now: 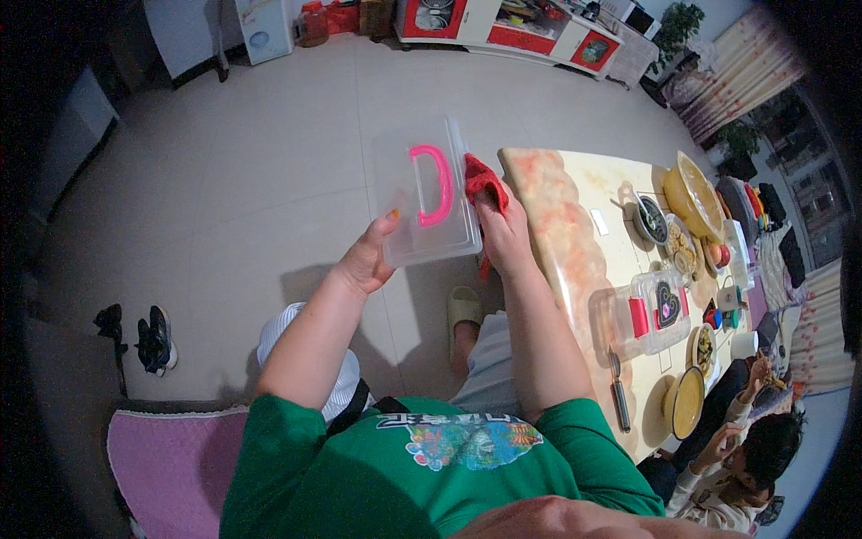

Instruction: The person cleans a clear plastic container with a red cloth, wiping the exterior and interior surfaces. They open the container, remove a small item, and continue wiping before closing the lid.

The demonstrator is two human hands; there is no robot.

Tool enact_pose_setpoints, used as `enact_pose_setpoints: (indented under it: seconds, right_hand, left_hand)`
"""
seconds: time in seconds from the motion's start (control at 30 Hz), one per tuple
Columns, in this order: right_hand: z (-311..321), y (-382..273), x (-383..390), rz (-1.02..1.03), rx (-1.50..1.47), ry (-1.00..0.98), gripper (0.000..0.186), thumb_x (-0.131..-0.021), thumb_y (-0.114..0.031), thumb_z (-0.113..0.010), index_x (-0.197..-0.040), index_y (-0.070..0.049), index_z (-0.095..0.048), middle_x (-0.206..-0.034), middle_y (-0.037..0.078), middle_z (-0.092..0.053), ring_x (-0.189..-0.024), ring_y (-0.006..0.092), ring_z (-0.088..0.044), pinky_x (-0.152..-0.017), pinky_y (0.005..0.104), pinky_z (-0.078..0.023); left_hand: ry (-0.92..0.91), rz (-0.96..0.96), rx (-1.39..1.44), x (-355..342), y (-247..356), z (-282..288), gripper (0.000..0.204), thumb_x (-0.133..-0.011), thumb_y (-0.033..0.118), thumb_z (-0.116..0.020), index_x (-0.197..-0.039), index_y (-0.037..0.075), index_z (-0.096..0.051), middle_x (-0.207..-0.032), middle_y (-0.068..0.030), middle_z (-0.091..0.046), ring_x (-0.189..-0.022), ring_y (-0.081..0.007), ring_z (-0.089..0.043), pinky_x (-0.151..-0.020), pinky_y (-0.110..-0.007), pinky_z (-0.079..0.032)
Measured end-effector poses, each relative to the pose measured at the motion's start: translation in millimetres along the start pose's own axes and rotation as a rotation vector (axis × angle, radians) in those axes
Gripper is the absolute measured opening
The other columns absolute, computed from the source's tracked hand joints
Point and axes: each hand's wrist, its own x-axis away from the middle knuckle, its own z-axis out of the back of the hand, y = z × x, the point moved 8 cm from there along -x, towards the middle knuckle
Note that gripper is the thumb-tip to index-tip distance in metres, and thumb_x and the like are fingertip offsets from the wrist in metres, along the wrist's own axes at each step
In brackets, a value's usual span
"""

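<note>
Out in front of me, over the floor, I hold up a clear plastic lid or box (395,229) with a pink carrying handle (446,184). My left hand (366,256) grips its near left corner, thumb on top. A red cloth (485,184) is bunched in my right hand (505,234) and presses against the right edge of the clear plastic. The fingers of my right hand are partly hidden by the cloth. Whether the plastic piece is a whole box or only its lid, I cannot tell.
To my right stands a table (575,242) with a clear container with red clips (639,316), a knife (620,395), yellow bowls (687,400) and dishes of food. Another person (745,458) sits at its near right. A pink-covered seat (175,458) and shoes (157,341) are at left.
</note>
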Motion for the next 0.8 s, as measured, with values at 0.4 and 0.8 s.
enact_pose_setpoints:
  seconds: [0.4,0.8]
  right_hand:
    - [-10,16,8,-0.146,0.052,0.066,0.045,-0.096,-0.018,-0.062,-0.138,-0.003,-0.056,-0.113,0.008,-0.067,-0.104,0.0155,-0.061,-0.095,0.0306,-0.046]
    - [8,-36,42,-0.006,0.199,0.361,0.036,-0.090,-0.019,-0.066,-0.120,-0.002,-0.056,-0.089,0.007,-0.065,-0.078,0.0155,-0.063,-0.072,0.0323,-0.051]
  left_hand:
    - [0.096,-0.139,0.097,4,20,17,0.067,-0.089,0.045,-0.067,-0.144,0.012,-0.048,-0.136,-0.0059,-0.059,-0.128,-0.0202,-0.053,-0.111,-0.039,-0.040]
    - [-0.237,-0.152,0.024,42,13,-31,0.096,-0.082,0.054,-0.073,-0.158,0.020,-0.026,-0.153,-0.0043,-0.043,-0.141,-0.0235,-0.039,-0.118,-0.046,-0.029]
